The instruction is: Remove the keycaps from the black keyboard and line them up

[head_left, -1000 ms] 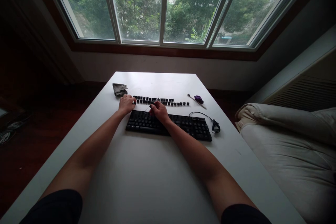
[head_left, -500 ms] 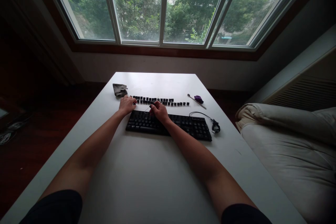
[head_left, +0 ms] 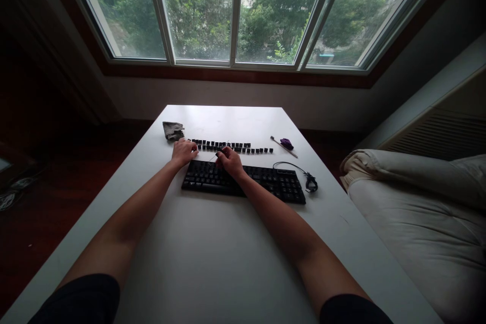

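A black keyboard (head_left: 266, 182) lies on the white table, its upper left partly covered by my right hand (head_left: 230, 161). That hand is closed on a small dark tool with thin wire prongs, which looks like a wire keycap puller (head_left: 217, 155). Beyond the keyboard, loose black keycaps (head_left: 261, 150) stand in two rows. At the left end of the rows rests my left hand (head_left: 185, 152), fingers bent and pinched together at a keycap, which they mostly hide. The keyboard's far left edge is just below this hand.
A crumpled grey cloth (head_left: 173, 130) sits beyond my left hand. Toward the right lie a thin brush (head_left: 284, 147), a purple bundle (head_left: 286, 143) and the keyboard's coiled cable (head_left: 311, 183). A pale sofa (head_left: 413, 212) stands right of the table (head_left: 197, 253); windows are ahead.
Both hands stay nearly in place. The left fingers have shifted slightly over the keycap at the row's end, so less of it shows. The right hand still holds the tool.
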`<state>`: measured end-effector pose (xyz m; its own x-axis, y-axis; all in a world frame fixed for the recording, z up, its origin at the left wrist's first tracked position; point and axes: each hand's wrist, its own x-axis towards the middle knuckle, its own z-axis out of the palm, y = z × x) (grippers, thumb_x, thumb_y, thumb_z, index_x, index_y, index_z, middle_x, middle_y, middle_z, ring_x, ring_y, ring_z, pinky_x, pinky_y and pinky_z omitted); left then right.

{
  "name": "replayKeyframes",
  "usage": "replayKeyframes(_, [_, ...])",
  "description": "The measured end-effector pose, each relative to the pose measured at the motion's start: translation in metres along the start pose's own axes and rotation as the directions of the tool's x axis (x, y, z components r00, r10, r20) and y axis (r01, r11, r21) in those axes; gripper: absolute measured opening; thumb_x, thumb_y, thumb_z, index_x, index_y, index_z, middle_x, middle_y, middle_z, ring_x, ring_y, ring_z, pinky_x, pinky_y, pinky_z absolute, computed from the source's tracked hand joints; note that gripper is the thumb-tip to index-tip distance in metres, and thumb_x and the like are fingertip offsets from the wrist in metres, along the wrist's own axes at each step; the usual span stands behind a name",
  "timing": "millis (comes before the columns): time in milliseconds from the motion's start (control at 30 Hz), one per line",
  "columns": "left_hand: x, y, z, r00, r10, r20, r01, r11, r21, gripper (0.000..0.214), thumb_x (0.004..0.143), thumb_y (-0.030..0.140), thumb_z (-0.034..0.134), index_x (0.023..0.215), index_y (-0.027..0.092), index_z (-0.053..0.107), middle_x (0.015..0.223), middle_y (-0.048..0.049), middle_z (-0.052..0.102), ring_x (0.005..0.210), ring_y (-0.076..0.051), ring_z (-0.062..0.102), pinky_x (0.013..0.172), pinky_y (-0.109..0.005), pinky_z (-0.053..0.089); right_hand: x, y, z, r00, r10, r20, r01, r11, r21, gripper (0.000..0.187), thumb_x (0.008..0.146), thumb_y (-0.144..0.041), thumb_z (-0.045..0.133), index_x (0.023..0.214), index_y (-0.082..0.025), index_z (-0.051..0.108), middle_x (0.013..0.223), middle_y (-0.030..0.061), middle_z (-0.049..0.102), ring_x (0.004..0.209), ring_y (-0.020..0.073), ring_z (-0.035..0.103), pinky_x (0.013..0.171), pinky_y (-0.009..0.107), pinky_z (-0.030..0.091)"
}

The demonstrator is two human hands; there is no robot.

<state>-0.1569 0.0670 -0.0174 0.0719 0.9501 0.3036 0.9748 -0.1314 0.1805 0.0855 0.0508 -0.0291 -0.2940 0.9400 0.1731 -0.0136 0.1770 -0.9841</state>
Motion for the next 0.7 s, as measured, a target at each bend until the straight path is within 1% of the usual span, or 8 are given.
replayKeyframes(133, [0.0, 0.0, 0.001, 1.0, -0.007, 0.0, 0.007, 1.0, -0.004, 0.019, 0.082, 0.04, 0.064, 0.087, 0.024, 0.072, 0.099, -0.0106, 0.069, 0.111, -0.035, 0.048, 0.092, -0.047, 0.035, -0.001, -0.002, 0.001, 1.0, 0.006, -0.004, -0.006, 1.0, -0.009, 0.027, 0.086, -0.048, 0.059, 0.087, -0.024, 0.047, 0.065, -0.001, 0.068, 0.051, 0.018, 0.066, 0.045, 0.026, 0.051])
replayKeyframes(233, [-0.001, 0.001, 0.0, 1.0, -0.008, 0.002, 0.008, 1.0, 0.003, 0.02, 0.084, 0.041, 0.062, 0.087, 0.024, 0.072, 0.1, -0.0104, 0.069, 0.113, -0.035, 0.048, 0.092, -0.046, 0.035, -0.004, -0.006, 0.002, 1.0, -0.01, -0.003, 0.01, 0.999, -0.049, 0.027, 0.087, -0.049, 0.057, 0.087, -0.024, 0.047, 0.065, -0.0019, 0.067, 0.052, 0.0168, 0.065, 0.047, 0.025, 0.05])
replayKeyframes(433, [-0.008, 0.008, -0.004, 0.999, -0.004, -0.043, 0.004, 1.0, -0.001, 0.022, 0.089, 0.038, 0.055, 0.092, 0.023, 0.072, 0.106, -0.0108, 0.068, 0.113, -0.033, 0.049, 0.093, -0.047, 0.036, -0.011, -0.013, 0.003, 0.991, -0.136, 0.007, 0.135, 0.966, -0.222, 0.026, 0.095, -0.047, 0.046, 0.084, -0.024, 0.051, 0.062, -0.0033, 0.064, 0.053, 0.0144, 0.062, 0.056, 0.025, 0.048])
replayKeyframes(567, [-0.016, 0.016, -0.008, 0.997, 0.015, -0.081, -0.018, 0.999, -0.042, 0.021, 0.091, 0.034, 0.054, 0.093, 0.023, 0.071, 0.107, -0.0099, 0.068, 0.112, -0.032, 0.051, 0.093, -0.046, 0.036, -0.012, -0.016, 0.002, 0.982, -0.184, 0.048, 0.189, 0.921, -0.342, 0.027, 0.097, -0.045, 0.046, 0.083, -0.024, 0.053, 0.063, -0.0026, 0.063, 0.058, 0.0156, 0.062, 0.062, 0.026, 0.045])
replayKeyframes(700, [-0.027, 0.027, -0.012, 0.994, 0.058, -0.09, -0.066, 0.994, -0.083, 0.02, 0.092, 0.032, 0.053, 0.09, 0.023, 0.071, 0.105, -0.0084, 0.069, 0.108, -0.03, 0.054, 0.094, -0.045, 0.037, -0.013, -0.019, 0.002, 0.972, -0.21, 0.107, 0.235, 0.874, -0.426, 0.025, 0.099, -0.043, 0.045, 0.086, -0.024, 0.055, 0.068, -0.0015, 0.066, 0.065, 0.0165, 0.063, 0.067, 0.026, 0.043])
